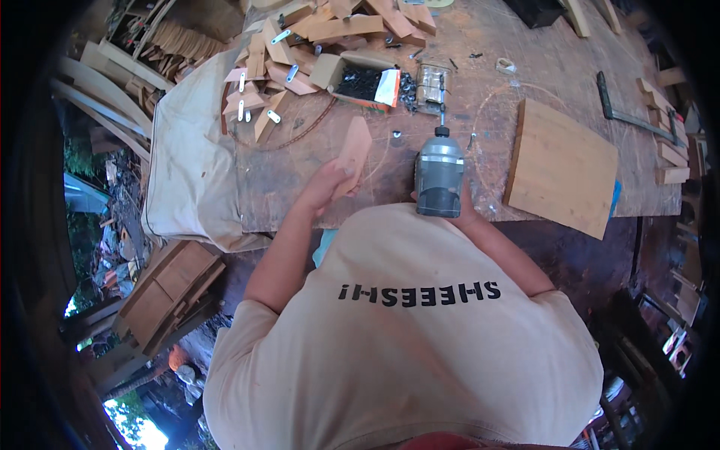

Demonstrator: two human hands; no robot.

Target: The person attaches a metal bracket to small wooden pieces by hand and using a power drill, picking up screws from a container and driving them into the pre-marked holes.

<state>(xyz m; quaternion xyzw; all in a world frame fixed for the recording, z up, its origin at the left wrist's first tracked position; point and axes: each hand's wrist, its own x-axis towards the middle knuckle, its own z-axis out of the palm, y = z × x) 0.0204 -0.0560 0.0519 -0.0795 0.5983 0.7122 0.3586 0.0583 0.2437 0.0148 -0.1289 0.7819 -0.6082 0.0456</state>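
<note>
My left hand (pixel 330 184) is closed round a small wooden block (pixel 357 144) with slanted ends, held tilted over the near part of the workbench. In my right hand (pixel 466 213) is a grey and black power drill (pixel 440 176), whose body hides most of the fingers and the handle. Its bit points away from me, with the tip at a small clear case (pixel 432 84) with contents too small to name. Left of that case, an open cardboard box (pixel 360 82) holds many small black pieces, probably screws.
A pile of wooden blocks (pixel 345 28), several with small metal plates, covers the far left of the workbench (pixel 435 45). A wide wooden board (pixel 564 165) lies at right, beside a black clamp (pixel 637 116). A pale cloth (pixel 196 157) drapes over the left edge.
</note>
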